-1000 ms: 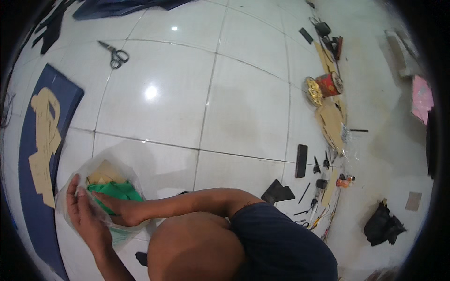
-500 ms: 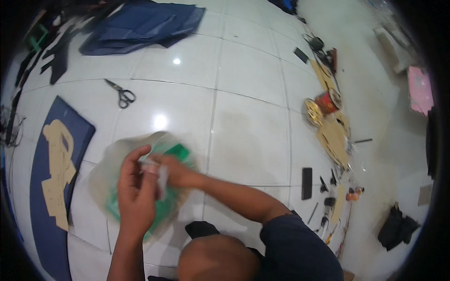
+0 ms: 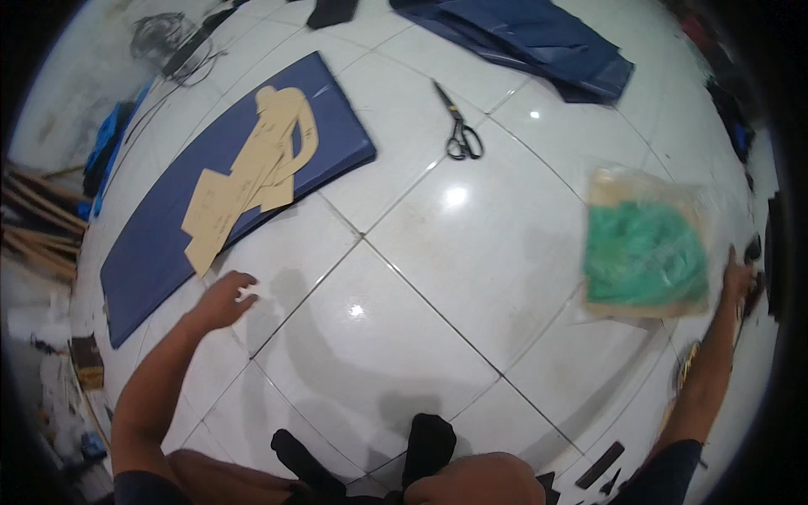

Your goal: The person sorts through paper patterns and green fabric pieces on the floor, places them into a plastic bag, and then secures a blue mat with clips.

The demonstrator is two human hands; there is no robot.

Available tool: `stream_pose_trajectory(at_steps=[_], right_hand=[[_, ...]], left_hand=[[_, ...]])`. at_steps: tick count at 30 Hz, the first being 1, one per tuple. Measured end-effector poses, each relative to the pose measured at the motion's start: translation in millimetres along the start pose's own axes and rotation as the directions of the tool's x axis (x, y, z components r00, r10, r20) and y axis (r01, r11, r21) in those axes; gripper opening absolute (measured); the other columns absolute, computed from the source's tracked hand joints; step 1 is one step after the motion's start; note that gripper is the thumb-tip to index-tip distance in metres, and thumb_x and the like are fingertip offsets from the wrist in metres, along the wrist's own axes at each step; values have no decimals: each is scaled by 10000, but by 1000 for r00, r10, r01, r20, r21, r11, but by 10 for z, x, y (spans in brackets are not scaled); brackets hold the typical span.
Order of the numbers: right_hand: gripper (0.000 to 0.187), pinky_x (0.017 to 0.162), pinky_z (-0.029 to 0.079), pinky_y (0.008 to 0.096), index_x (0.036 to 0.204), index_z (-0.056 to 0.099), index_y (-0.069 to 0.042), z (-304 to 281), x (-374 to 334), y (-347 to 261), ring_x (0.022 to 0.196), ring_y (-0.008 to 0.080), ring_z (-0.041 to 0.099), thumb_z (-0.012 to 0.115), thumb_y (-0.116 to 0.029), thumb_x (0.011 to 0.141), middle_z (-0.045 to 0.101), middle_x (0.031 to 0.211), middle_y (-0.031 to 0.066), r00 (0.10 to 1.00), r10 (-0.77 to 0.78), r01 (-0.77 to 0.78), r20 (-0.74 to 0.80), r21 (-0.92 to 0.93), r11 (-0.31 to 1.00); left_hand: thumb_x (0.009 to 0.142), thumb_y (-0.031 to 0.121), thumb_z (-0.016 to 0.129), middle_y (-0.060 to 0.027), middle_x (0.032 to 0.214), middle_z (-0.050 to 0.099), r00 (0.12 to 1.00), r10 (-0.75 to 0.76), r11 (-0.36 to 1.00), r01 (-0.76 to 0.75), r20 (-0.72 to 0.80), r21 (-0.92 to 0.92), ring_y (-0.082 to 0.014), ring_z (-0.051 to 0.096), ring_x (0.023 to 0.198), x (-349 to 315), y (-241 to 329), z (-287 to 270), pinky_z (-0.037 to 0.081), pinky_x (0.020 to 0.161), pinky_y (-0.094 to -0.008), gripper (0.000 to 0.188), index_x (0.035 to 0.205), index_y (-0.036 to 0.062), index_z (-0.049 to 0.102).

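Observation:
My left hand (image 3: 227, 301) is open, its fingers slightly bent and nothing in them. It is above the white tiles, just below the tan cardboard pattern pieces (image 3: 244, 181) that lie on a dark blue fabric panel (image 3: 156, 273). Far to the right, my right hand (image 3: 738, 278) reaches out beside a clear plastic bag (image 3: 646, 252) with green material and something tan inside. That hand is small and blurred near the picture's rim; whether its fingers grip the bag's edge cannot be made out. Black-handled scissors (image 3: 457, 126) lie on the tiles between the panel and the bag.
Folded dark blue fabric (image 3: 539, 46) lies at the far side. A dark flat bar (image 3: 600, 465) is on the floor at lower right, near my right arm. At far left are a fan-like wire object (image 3: 164, 38) and wooden strips (image 3: 42, 219).
My hands have parted from close together over the bag. The bag is now far to the right with my right hand beside it; my left hand is open at the left. The view has turned left.

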State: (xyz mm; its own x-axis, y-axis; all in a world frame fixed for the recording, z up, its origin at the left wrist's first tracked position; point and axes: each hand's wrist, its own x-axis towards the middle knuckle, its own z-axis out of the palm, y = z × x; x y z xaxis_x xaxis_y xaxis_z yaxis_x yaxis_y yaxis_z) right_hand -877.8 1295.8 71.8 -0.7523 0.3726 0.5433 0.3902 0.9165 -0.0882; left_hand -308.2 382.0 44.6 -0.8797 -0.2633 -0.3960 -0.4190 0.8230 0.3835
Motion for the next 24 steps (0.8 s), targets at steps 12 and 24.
stream_pose_trajectory(at_steps=[12,24], right_hand=[[368,919,455,360,1245,518,14,376,-2459,-3021,1071,271,584,591,-166,933,578,1189,158,596,-767,242,240,857,456],[579,1016,385,431,1300,459,33,-1036,-4865,-6412,1204,382,472,635,-321,877,508,1244,241,300,-915,425,270,821,382]], left_hand=[[854,322,647,-155,1026,651,770,-608,779,626,194,-39,-285,628,908,-2072,-434,-335,506,819,-390,430,1181,49,590],[908,407,591,-111,988,625,631,-743,302,614,224,-729,-164,582,802,-1575,-1366,273,497,714,-305,469,1170,17,579]])
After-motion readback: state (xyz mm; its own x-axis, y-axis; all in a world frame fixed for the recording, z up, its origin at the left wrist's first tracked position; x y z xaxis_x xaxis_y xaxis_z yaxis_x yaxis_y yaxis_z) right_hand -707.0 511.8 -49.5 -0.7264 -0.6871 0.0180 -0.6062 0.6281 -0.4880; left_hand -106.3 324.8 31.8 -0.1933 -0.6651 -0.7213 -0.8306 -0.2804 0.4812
